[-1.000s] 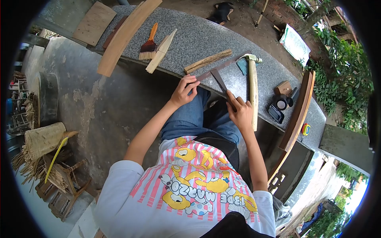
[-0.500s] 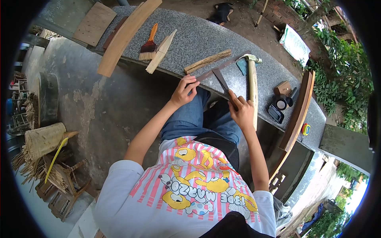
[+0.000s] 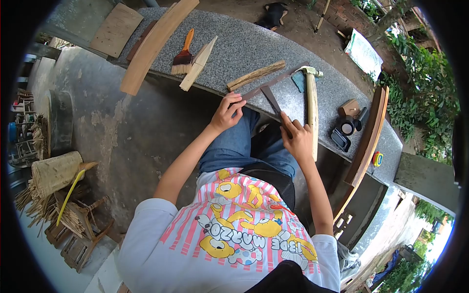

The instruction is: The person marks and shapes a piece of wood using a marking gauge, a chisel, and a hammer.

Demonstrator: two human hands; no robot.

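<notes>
At the near edge of the stone counter (image 3: 234, 58), my left hand (image 3: 227, 111) pinches the near end of a thin, dark brown strip (image 3: 273, 81). The strip slants away to the right, its far end close to the hammer head. My right hand (image 3: 297, 136) is wrapped round the handle of a flat, dark-bladed tool (image 3: 271, 99), chisel-like, with its index finger laid along it. The broad tip of that blade reaches up to the strip's side. A hammer (image 3: 311, 107) with a pale wooden handle lies just right of the blade, beside a small teal piece (image 3: 298, 81).
A rough wooden stick (image 3: 256, 75), a pale wood piece (image 3: 199, 64) and a paintbrush (image 3: 183, 56) lie to the left. Long curved boards (image 3: 157, 46) overhang the edge. On the right are black containers (image 3: 340, 140), another curved board (image 3: 369, 134) and a tape measure (image 3: 377, 158).
The blade in my right hand has shifted very slightly up and left along the strip. My left hand and the strip stay in place.
</notes>
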